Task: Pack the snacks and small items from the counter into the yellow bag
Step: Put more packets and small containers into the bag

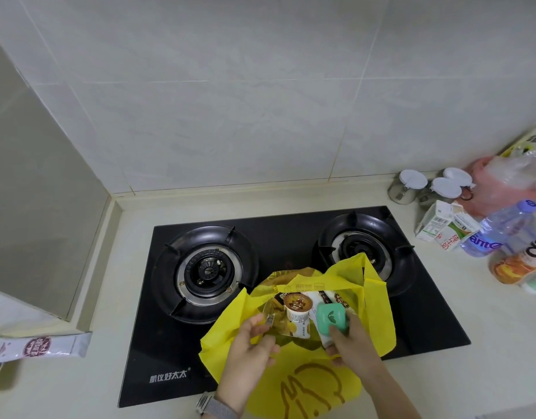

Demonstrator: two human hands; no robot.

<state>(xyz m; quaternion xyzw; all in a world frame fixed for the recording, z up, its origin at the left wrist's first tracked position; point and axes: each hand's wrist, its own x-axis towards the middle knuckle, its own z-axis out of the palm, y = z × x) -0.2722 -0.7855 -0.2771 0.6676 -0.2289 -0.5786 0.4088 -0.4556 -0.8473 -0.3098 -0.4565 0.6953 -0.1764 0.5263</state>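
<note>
The yellow bag (372, 316) lies open on the black stove, its mouth facing me. Inside it I see a small cup snack with a brown lid (297, 308) and several stick packets (327, 297). My left hand (248, 355) pinches the bag's near rim and holds it open. My right hand (351, 343) grips a small green case (331, 319) over the bag's mouth. A silver stick packet (40, 346) lies on the counter at the far left.
The two-burner gas stove (206, 270) fills the middle of the counter. At the right stand white-lidded jars (411, 182), an opened carton (445, 228), a water bottle (499, 231), an orange bottle (520, 267) and plastic bags (508, 173). A tiled wall rises behind.
</note>
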